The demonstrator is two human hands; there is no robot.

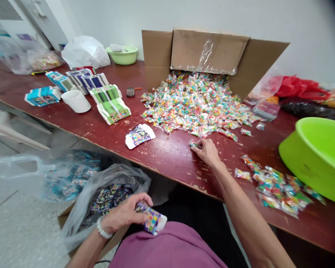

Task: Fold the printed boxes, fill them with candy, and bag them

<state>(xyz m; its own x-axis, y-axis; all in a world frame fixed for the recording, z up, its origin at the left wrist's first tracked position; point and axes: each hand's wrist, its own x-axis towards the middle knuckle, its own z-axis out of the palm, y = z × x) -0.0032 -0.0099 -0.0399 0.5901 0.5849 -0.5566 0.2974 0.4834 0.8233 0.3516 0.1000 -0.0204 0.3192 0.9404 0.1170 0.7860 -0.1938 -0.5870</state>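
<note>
My left hand is closed around a small purple printed candy box with a white end flap, held low by my lap. On the red table my right hand pinches a small clear packet of colourful candies. Just beyond it spreads a large heap of similar candy packets, spilling from an opened cardboard carton. Flattened purple boxes lie on the table to the left of my right hand.
Bundled flat boxes, a white roll and a pale green basin stand at left. A bright green tub and loose packets lie at right. Below the table edge, a plastic-lined carton holds filled purple boxes.
</note>
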